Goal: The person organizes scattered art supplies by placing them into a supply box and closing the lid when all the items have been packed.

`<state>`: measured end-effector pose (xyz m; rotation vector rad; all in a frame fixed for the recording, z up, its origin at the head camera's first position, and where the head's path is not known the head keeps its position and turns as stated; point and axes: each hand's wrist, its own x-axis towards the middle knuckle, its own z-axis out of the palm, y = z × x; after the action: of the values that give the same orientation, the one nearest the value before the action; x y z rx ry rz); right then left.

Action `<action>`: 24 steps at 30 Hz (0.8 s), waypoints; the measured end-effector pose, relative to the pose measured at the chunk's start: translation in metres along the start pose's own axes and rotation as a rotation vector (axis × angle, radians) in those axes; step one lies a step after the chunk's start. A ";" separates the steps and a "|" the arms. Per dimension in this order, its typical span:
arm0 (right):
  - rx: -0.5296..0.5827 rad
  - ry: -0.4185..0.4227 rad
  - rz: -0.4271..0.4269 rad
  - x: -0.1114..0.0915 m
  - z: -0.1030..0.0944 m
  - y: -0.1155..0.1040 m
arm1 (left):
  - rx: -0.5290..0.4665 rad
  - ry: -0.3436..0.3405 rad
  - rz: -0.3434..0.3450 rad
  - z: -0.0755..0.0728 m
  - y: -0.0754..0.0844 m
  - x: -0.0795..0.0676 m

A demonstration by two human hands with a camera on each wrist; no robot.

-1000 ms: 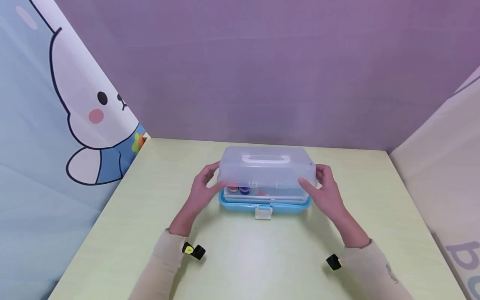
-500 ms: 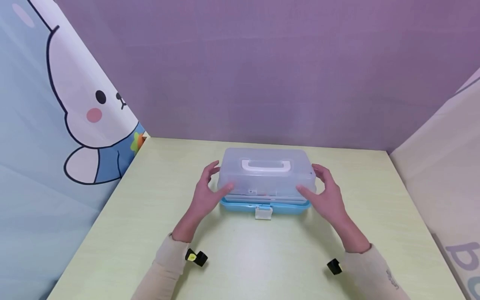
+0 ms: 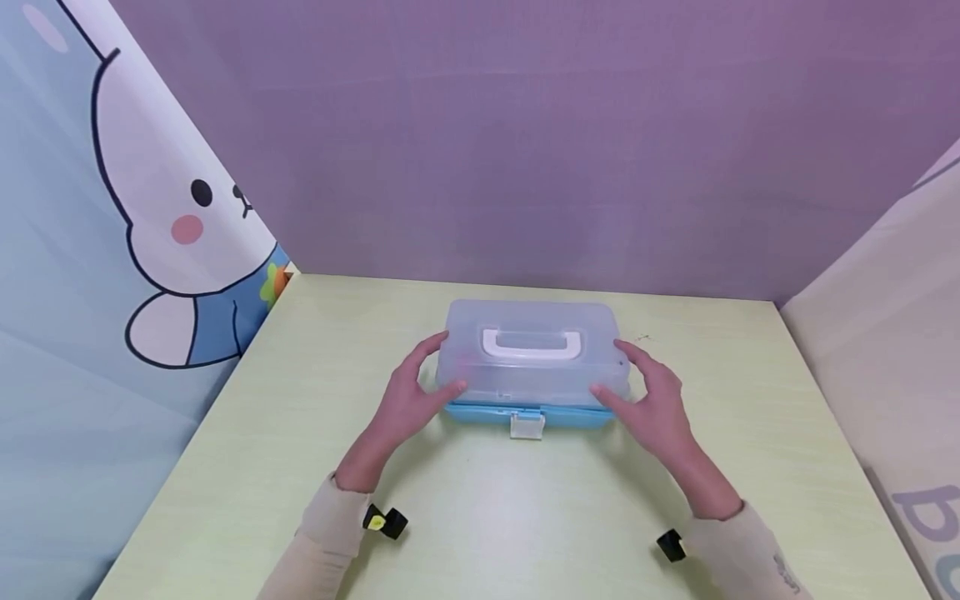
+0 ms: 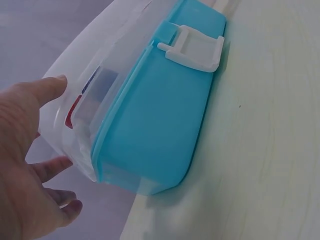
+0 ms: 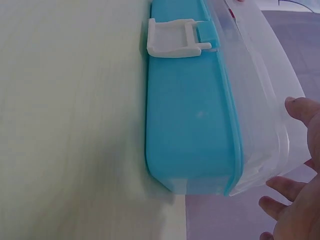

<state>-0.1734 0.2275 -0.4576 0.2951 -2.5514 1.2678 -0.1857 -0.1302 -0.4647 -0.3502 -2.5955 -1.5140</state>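
Observation:
A plastic storage box with a light blue base (image 3: 483, 415) sits at the table's middle. Its clear, frosted lid (image 3: 532, 382) lies down over the base and carries a white carry handle (image 3: 551, 352). The front latch (image 4: 200, 50) hangs outward, unfastened. My left hand (image 3: 408, 402) holds the lid's left end, thumb on the front face and fingers at the side. At the opposite end my right hand (image 3: 654, 410) grips it likewise. Red and dark blue shapes show through the lid in the left wrist view; the rest of the contents is hidden.
The pale yellow-green table (image 3: 510, 508) ends at a purple cloth (image 3: 525, 150) behind. A blue curtain with a rabbit print (image 3: 180, 250) hangs at the left, a pale cloth (image 3: 892, 350) at the right. Small black devices (image 3: 393, 523) sit at both wrists.
Both hands have brought the lid forward and down onto the blue base, covering the red and purple items that showed in the front gap. The base has stayed in place.

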 end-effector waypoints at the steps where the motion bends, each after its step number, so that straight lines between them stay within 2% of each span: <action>1: 0.000 0.004 -0.009 0.000 0.001 0.000 | 0.003 -0.002 0.005 0.000 0.000 0.000; 8: 0.009 0.017 -0.047 -0.005 0.004 0.003 | 0.028 -0.038 0.073 0.000 -0.002 -0.002; 14: 0.004 0.010 -0.046 -0.011 0.008 0.004 | 0.047 -0.071 0.087 -0.001 -0.007 -0.005; 20: -0.015 0.030 -0.109 -0.014 0.011 0.007 | 0.044 -0.094 0.142 0.000 -0.010 -0.005; 24: -0.027 0.044 -0.138 -0.015 0.014 0.008 | 0.115 -0.086 0.179 0.001 -0.008 -0.006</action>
<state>-0.1643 0.2224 -0.4767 0.4241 -2.4623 1.1757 -0.1821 -0.1341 -0.4726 -0.6293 -2.6190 -1.3125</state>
